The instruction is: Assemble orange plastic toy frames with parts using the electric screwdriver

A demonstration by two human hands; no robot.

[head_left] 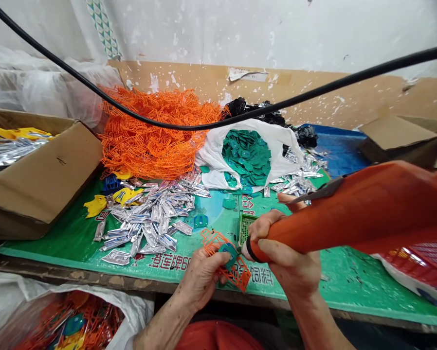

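My left hand (198, 278) pinches an orange plastic lattice piece (242, 276) with a teal-green plastic plate (227, 254) lying on it, the thumb pressing on the plate. My right hand (295, 267) is wrapped round an orange electric screwdriver (353, 209). Its tip points left and lies close to the green plate; whether it touches a screw I cannot tell. Just behind the tip stands a small green basket (245, 227) with dark little bits in it, partly hidden by my right hand. A loose teal plate (201, 221) rests on the green sheet nearby.
Silvery metal-look pieces (156, 214) are heaped at left centre, below a large orange lattice pile (156, 131). A white bag (284, 141) holds green plates (245, 155). Cardboard boxes (46, 180) flank the table. A black cable (189, 127) hangs across. An open sack (131, 311) stands front left.
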